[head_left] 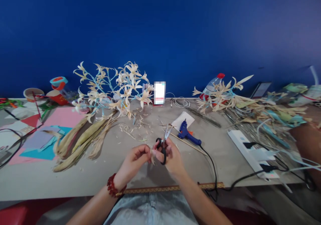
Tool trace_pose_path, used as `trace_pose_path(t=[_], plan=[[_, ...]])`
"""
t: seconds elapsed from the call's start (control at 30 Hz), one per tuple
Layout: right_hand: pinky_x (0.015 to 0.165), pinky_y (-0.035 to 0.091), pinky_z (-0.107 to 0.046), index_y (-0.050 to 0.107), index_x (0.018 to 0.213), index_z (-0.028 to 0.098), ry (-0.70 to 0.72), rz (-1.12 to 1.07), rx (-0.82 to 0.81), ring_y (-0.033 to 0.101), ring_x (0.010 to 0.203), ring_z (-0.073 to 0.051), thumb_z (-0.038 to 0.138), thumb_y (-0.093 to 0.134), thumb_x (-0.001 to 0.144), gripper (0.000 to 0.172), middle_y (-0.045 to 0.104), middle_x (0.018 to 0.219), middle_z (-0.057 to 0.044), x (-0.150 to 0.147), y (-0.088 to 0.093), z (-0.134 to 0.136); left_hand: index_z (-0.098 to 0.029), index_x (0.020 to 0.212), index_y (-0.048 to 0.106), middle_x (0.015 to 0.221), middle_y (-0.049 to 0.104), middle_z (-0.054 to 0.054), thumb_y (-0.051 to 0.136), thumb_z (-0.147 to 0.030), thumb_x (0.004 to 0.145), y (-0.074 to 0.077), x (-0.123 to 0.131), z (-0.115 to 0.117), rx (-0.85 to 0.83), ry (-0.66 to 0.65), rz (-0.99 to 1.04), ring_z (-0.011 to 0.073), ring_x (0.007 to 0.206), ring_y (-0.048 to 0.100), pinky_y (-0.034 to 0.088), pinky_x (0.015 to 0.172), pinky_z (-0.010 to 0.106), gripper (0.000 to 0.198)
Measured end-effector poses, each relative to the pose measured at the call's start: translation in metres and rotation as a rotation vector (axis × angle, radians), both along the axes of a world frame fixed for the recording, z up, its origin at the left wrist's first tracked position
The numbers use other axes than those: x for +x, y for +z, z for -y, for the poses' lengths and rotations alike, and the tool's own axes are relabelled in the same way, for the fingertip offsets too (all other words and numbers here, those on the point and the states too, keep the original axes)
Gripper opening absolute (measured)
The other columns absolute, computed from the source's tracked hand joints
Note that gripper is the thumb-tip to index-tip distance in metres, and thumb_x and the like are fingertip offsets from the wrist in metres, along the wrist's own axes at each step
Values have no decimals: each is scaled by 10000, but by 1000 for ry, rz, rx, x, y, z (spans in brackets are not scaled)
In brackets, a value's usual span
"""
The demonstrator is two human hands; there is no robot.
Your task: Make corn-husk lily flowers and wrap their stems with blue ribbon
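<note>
My right hand (170, 155) grips black-handled scissors (163, 144), fingers through the loops, blades pointing up and away. My left hand (135, 159), with a red bead bracelet at the wrist, is pinched shut on a small pale strip of dried husk (151, 156) held right beside the scissors. Both hands hover over the grey table (105, 178), close to its front edge.
A blue glue gun (188, 135) with a black cord lies just right of my hands. Dried husk bundles (80, 141) and coloured paper (47, 141) lie on the left. Husk flowers on blue stems (117, 88) stand behind. A white power strip (250, 153) and more husk litter sit on the right.
</note>
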State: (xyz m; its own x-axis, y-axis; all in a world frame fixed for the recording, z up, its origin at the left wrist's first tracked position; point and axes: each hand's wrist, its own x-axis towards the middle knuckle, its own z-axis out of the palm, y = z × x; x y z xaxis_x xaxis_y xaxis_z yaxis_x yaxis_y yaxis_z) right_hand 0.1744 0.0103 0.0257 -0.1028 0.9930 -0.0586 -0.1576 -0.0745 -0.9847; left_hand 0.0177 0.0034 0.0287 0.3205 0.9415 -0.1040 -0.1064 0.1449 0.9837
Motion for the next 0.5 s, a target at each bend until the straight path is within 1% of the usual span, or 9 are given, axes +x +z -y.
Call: trace_pose_path(t=[0.07, 0.1, 0.17, 0.23, 0.33, 0.4, 0.5], plan=[[627, 446, -266, 561, 841, 199, 2, 11, 17, 558, 675, -152, 338, 788, 674, 314, 610, 775, 6, 4, -1, 4, -161, 689, 583, 648, 560, 3, 618, -345, 834, -2, 0, 1, 9, 41, 33, 136, 651, 502, 395, 668, 254, 236], [627, 441, -266, 560, 829, 196, 32, 28, 25, 550, 676, -151, 369, 776, 693, 308, 599, 765, 5, 6, -3, 7, -165, 694, 584, 658, 560, 1, 619, -332, 833, -3, -1, 1, 11, 62, 58, 138, 663, 507, 400, 684, 256, 221], [598, 416, -259, 541, 768, 189, 133, 75, 37, 521, 644, -142, 451, 754, 710, 343, 556, 705, 12, 11, -11, 13, -174, 711, 585, 677, 559, -6, 625, -314, 830, -4, -1, 3, 3, 106, 101, 138, 671, 511, 403, 702, 258, 187], [555, 385, -245, 508, 730, 189, 242, 104, 17, 494, 599, -127, 544, 739, 691, 425, 512, 655, 28, 15, -19, 21, -181, 720, 586, 685, 560, -12, 634, -313, 822, -3, -2, 4, -12, 144, 113, 134, 659, 505, 401, 693, 255, 173], [508, 354, -221, 473, 735, 194, 371, 91, -89, 485, 543, -108, 654, 704, 659, 520, 497, 619, 44, 18, -28, 29, -181, 708, 589, 683, 561, -11, 638, -317, 820, 1, -3, 4, 1, 167, 87, 134, 659, 505, 401, 680, 249, 182], [493, 345, -211, 459, 735, 196, 415, 78, -147, 491, 517, -103, 684, 689, 650, 546, 503, 595, 49, 18, -29, 32, -178, 702, 592, 663, 555, -13, 638, -313, 821, 4, -3, 4, 22, 168, 60, 132, 658, 505, 401, 670, 241, 187], [476, 343, -206, 444, 713, 199, 418, 82, -177, 494, 488, -99, 683, 703, 628, 556, 492, 571, 57, 17, -28, 32, -173, 695, 594, 645, 548, -15, 641, -310, 818, 7, -3, 4, 39, 163, 33, 126, 646, 494, 399, 650, 232, 190]])
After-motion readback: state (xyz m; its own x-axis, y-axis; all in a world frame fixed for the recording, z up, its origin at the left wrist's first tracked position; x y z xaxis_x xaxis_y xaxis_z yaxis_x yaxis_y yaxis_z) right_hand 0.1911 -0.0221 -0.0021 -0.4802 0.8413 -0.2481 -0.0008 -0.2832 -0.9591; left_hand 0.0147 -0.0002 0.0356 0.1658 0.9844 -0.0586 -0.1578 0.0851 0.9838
